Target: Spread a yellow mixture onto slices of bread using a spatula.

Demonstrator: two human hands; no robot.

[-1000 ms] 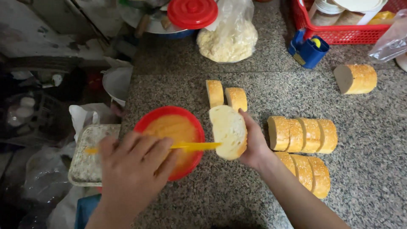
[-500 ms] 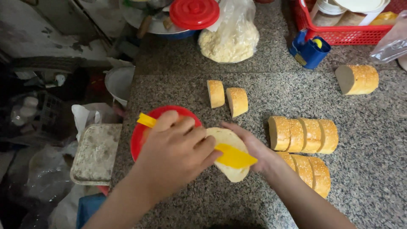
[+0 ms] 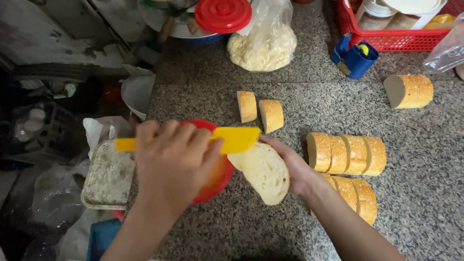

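- The granite counter (image 3: pixel 425 159) is evenly and fairly brightly lit from above, with soft light and no hard-edged shadows.
- The bread rolls (image 3: pixel 345 153) cast only faint, short shadows on the stone.
- The far left side, off the counter, falls into dim shadow, and detail there is murky.
- Mild glare shows on the clear plastic bag (image 3: pixel 263 41) and the red lid (image 3: pixel 223 14).
- The left hand (image 3: pixel 174 159) looks slightly soft; the counter's speckle stays sharp.
- Edges show slight wide-angle stretching.

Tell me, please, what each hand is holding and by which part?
Left hand: yellow plastic spatula, gripped round the middle of its handle. Right hand: pale cut bread slice, cradled from underneath.
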